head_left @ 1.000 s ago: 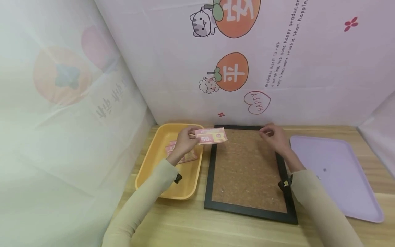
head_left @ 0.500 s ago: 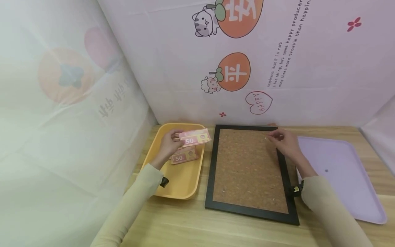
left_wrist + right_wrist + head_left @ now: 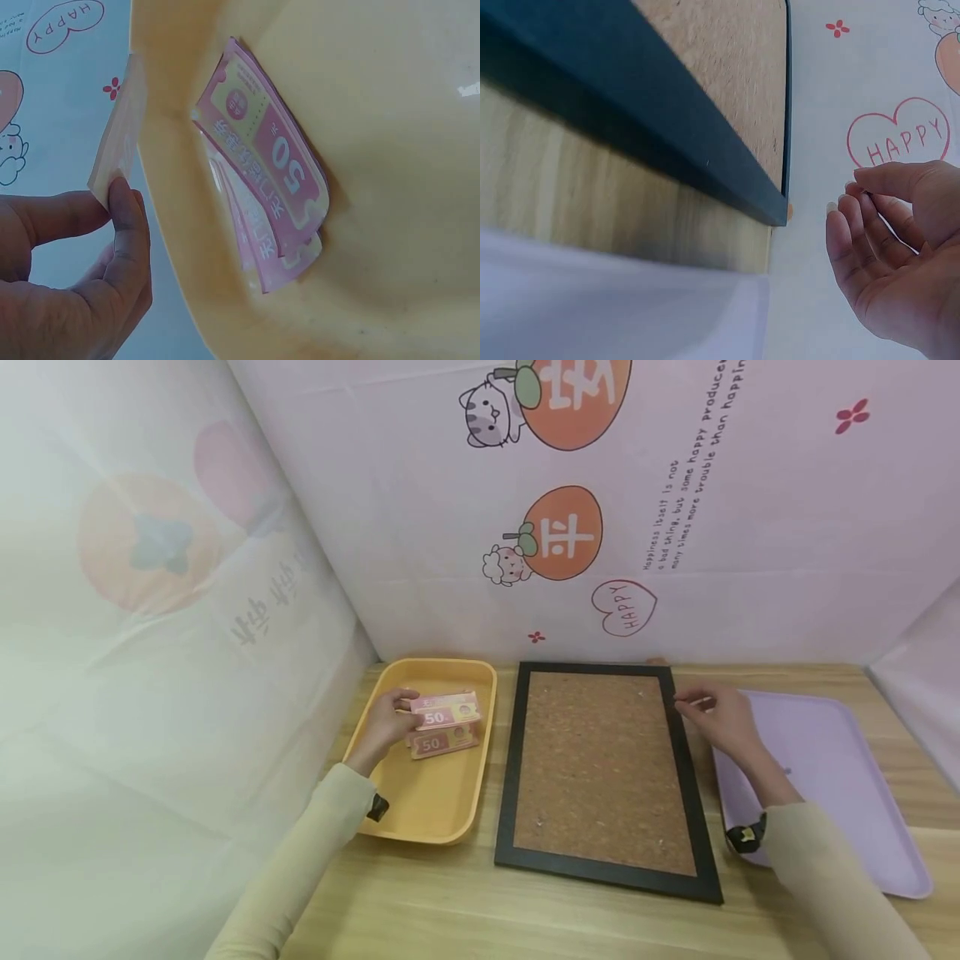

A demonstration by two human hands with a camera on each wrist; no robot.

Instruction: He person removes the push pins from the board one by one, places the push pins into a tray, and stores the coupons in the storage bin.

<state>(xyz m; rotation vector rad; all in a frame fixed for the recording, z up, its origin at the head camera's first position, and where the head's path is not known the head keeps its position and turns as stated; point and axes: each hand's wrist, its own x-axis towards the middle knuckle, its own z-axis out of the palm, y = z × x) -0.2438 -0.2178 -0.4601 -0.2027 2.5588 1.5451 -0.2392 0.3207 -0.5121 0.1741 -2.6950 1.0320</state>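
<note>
My left hand point(image 3: 386, 722) pinches a pink-and-yellow paper coupon point(image 3: 450, 711) marked 50 by its left end, over the yellow tray point(image 3: 420, 814). In the left wrist view thumb and fingertips grip the coupon point(image 3: 121, 139), which is seen nearly edge-on. Several more coupons point(image 3: 274, 165) lie overlapping in the tray below it. My right hand point(image 3: 723, 722) hovers between the corkboard and the purple tray. Its fingers are loosely curled with thumb near the fingertips, and nothing shows between them in the right wrist view. The black-framed corkboard point(image 3: 600, 760) has small clear pins near its corners, one pin point(image 3: 641, 693) at upper right.
The purple tray point(image 3: 840, 793) stands right of the corkboard, with a small dark thing point(image 3: 787, 770) on it. A printed white cloth point(image 3: 420, 527) rises behind and at the left. Everything stands on a wood-grain table point(image 3: 420, 902).
My left hand has drawn the coupon left and down, from beside the corkboard to over the yellow tray. My right hand has moved right, off the corkboard's upper right corner.
</note>
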